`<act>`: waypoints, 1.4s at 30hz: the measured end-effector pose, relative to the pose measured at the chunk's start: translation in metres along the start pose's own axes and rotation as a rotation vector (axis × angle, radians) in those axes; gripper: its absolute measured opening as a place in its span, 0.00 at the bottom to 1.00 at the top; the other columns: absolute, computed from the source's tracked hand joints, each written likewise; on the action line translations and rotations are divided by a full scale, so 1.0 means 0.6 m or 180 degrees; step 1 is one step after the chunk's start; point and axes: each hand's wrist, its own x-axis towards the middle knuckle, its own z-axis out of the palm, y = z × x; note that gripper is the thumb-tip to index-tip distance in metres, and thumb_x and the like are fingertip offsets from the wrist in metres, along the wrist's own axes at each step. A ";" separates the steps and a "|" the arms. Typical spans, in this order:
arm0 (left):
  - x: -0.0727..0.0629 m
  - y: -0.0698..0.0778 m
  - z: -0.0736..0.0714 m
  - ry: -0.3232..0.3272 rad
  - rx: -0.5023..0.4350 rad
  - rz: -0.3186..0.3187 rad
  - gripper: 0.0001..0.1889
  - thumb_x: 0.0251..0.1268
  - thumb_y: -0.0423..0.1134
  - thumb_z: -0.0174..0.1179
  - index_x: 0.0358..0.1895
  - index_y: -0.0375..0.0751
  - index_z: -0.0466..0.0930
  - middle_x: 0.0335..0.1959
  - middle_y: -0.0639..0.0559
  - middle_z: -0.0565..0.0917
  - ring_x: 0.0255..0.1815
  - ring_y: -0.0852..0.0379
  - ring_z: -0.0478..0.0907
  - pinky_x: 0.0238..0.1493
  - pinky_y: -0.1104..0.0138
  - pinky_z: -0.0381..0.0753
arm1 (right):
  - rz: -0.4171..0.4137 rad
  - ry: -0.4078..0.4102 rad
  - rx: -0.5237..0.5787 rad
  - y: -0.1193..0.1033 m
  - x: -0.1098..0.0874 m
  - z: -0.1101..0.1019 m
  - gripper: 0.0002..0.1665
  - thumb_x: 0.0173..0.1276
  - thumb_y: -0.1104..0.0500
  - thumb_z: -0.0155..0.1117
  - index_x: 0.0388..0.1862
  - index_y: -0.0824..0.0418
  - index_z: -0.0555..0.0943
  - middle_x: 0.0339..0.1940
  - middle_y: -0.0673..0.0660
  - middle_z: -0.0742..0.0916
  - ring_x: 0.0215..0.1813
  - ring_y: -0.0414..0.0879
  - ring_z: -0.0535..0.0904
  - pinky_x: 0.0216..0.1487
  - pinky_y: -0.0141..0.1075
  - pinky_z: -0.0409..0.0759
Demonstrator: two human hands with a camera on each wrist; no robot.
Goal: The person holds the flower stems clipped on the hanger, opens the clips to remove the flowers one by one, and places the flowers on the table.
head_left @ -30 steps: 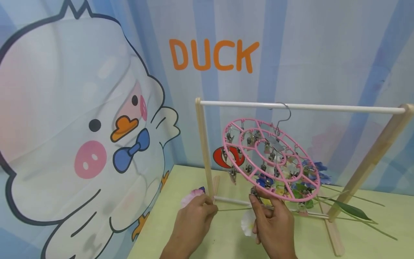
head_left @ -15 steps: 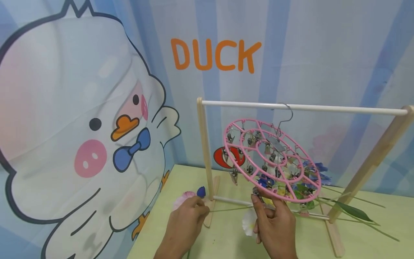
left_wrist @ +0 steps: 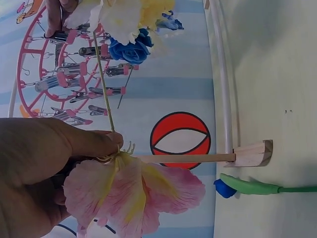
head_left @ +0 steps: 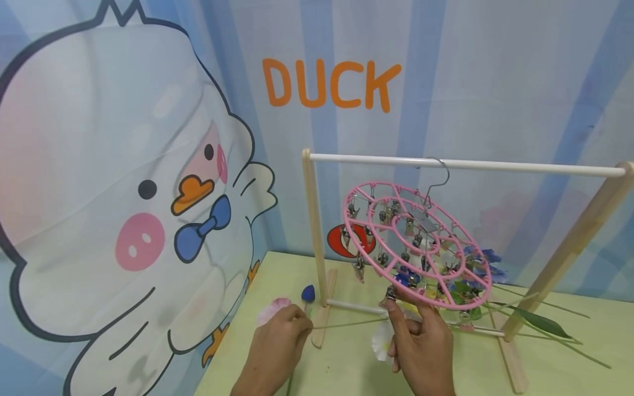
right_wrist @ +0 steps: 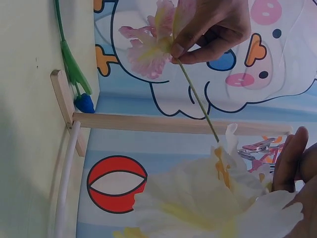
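Observation:
My left hand pinches a pink artificial flower at the top of its stem, just under the bloom. Its thin stem runs rightward toward my right hand, which pinches a small metal clip at the near rim of the round pink clip hanger. That hanger tilts down on the right, its hook over the white rail. A white flower with a yellow centre is close to my right hand. Whether the clip's jaws are parted is too small to tell.
A blue tulip lies on the table by the rack's left wooden foot. Blue and yellow flowers hang under the hanger, their stems reaching right past the right wooden post. A printed curtain stands behind.
My left hand has moved left and slightly toward me with the pink flower, uncovering the blue tulip and the rack's left foot. My right hand stays at the clip.

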 end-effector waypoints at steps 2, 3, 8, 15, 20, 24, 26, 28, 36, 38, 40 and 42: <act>-0.002 -0.002 0.002 -0.0023 0.0012 -0.0011 0.04 0.61 0.30 0.76 0.33 0.44 0.91 0.37 0.58 0.84 0.38 0.61 0.84 0.35 0.67 0.86 | -0.0015 -0.0001 0.0001 0.001 -0.001 0.000 0.18 0.80 0.47 0.64 0.65 0.45 0.80 0.13 0.52 0.85 0.06 0.44 0.72 0.08 0.38 0.72; -0.003 -0.004 0.003 -0.0045 0.0025 -0.0017 0.04 0.62 0.30 0.76 0.32 0.44 0.91 0.37 0.58 0.84 0.38 0.61 0.84 0.35 0.67 0.86 | -0.0020 0.0000 0.0009 0.001 -0.001 0.000 0.18 0.80 0.47 0.64 0.65 0.45 0.81 0.12 0.52 0.84 0.05 0.44 0.72 0.08 0.38 0.72; -0.008 -0.012 0.009 -0.0145 0.0068 0.0008 0.05 0.64 0.30 0.74 0.32 0.44 0.90 0.35 0.59 0.84 0.38 0.61 0.84 0.33 0.67 0.85 | -0.0005 0.0014 0.0021 0.002 -0.002 -0.001 0.17 0.80 0.48 0.65 0.64 0.45 0.81 0.08 0.52 0.80 0.05 0.44 0.71 0.08 0.38 0.71; -0.014 -0.022 0.026 -0.0077 0.0164 0.0191 0.06 0.62 0.30 0.75 0.32 0.45 0.89 0.35 0.59 0.84 0.38 0.62 0.84 0.31 0.67 0.85 | 0.0049 -0.0024 0.0041 0.003 -0.003 -0.003 0.18 0.80 0.47 0.65 0.65 0.46 0.81 0.10 0.53 0.82 0.06 0.45 0.73 0.09 0.39 0.74; -0.015 -0.023 0.039 -0.0105 0.0241 0.0287 0.06 0.61 0.30 0.76 0.32 0.44 0.90 0.34 0.59 0.83 0.37 0.62 0.83 0.31 0.69 0.85 | -0.0056 0.0005 -0.0039 0.006 -0.009 -0.004 0.20 0.80 0.49 0.66 0.67 0.44 0.81 0.28 0.52 0.91 0.08 0.44 0.75 0.11 0.37 0.74; -0.014 -0.019 0.043 -0.0190 0.0288 0.0289 0.06 0.61 0.30 0.76 0.31 0.44 0.89 0.34 0.58 0.82 0.36 0.62 0.83 0.30 0.69 0.83 | -0.0345 0.0152 -0.0046 0.014 -0.018 -0.004 0.23 0.79 0.56 0.67 0.70 0.43 0.80 0.60 0.50 0.88 0.12 0.41 0.77 0.12 0.34 0.75; -0.013 -0.016 0.044 -0.0235 0.0313 0.0279 0.06 0.61 0.30 0.75 0.31 0.44 0.89 0.34 0.58 0.82 0.36 0.62 0.83 0.29 0.70 0.83 | -0.0484 0.0239 -0.0084 0.018 -0.022 -0.004 0.25 0.78 0.60 0.68 0.70 0.45 0.80 0.63 0.50 0.86 0.13 0.38 0.77 0.12 0.32 0.75; -0.013 -0.015 0.045 -0.0261 0.0351 0.0285 0.06 0.61 0.29 0.75 0.31 0.44 0.89 0.33 0.58 0.82 0.36 0.63 0.82 0.29 0.70 0.83 | -0.0606 0.0310 -0.0073 0.022 -0.027 -0.004 0.27 0.77 0.64 0.68 0.71 0.48 0.80 0.63 0.50 0.85 0.14 0.37 0.77 0.13 0.31 0.75; -0.016 -0.013 0.052 -0.0311 0.0543 0.0396 0.07 0.59 0.30 0.75 0.30 0.45 0.89 0.34 0.58 0.82 0.36 0.62 0.82 0.28 0.70 0.82 | -0.1250 0.0453 0.0027 0.037 -0.043 -0.001 0.35 0.70 0.75 0.69 0.74 0.57 0.78 0.62 0.58 0.84 0.16 0.34 0.75 0.12 0.27 0.72; -0.016 -0.012 0.052 -0.0363 0.0588 0.0421 0.05 0.60 0.31 0.75 0.31 0.45 0.89 0.34 0.57 0.83 0.37 0.62 0.83 0.28 0.70 0.82 | -0.1274 0.0437 0.0038 0.038 -0.043 -0.002 0.35 0.71 0.75 0.68 0.74 0.57 0.78 0.62 0.58 0.84 0.16 0.34 0.76 0.13 0.27 0.72; -0.016 -0.012 0.054 -0.0416 0.0625 0.0456 0.05 0.61 0.31 0.75 0.32 0.46 0.90 0.35 0.57 0.83 0.38 0.62 0.83 0.29 0.70 0.83 | -0.1279 0.0419 0.0015 0.038 -0.041 -0.003 0.35 0.71 0.75 0.68 0.74 0.57 0.77 0.63 0.59 0.84 0.16 0.33 0.76 0.13 0.27 0.73; -0.016 -0.011 0.054 -0.0451 0.0640 0.0505 0.05 0.62 0.31 0.74 0.33 0.46 0.90 0.35 0.57 0.83 0.39 0.62 0.83 0.30 0.69 0.83 | -0.1266 0.0387 -0.0020 0.038 -0.039 -0.004 0.34 0.71 0.75 0.68 0.74 0.58 0.77 0.63 0.59 0.84 0.16 0.32 0.76 0.14 0.27 0.73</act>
